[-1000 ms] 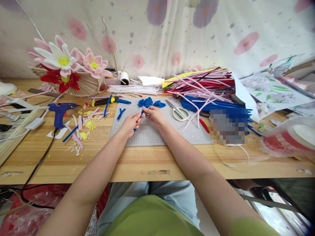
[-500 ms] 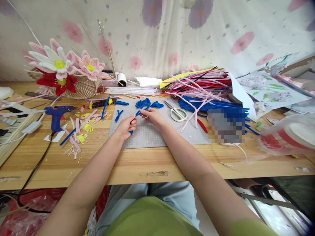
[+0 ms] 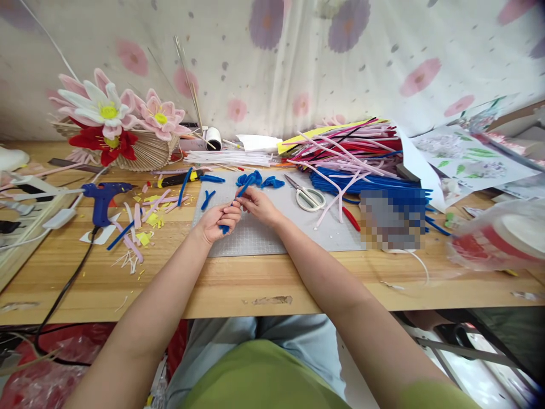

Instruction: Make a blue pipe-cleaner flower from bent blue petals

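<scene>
Grey mat (image 3: 272,238): hands pinch blue pipe cleaner (image 3: 240,191), slanting up-right.

Wooden table (image 3: 238,284) — grey cutting mat (image 3: 272,238), blue glue gun (image 3: 102,199), scissors (image 3: 309,196), pipe-cleaner pile (image 3: 361,159)

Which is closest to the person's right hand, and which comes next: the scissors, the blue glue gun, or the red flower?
Measured from the right hand, in the head view:
1. Scissors: just to its right, on the grey mat.
2. Blue glue gun: far to the left, on the wooden table.
3. Red flower: farthest, back left by the wall.
</scene>
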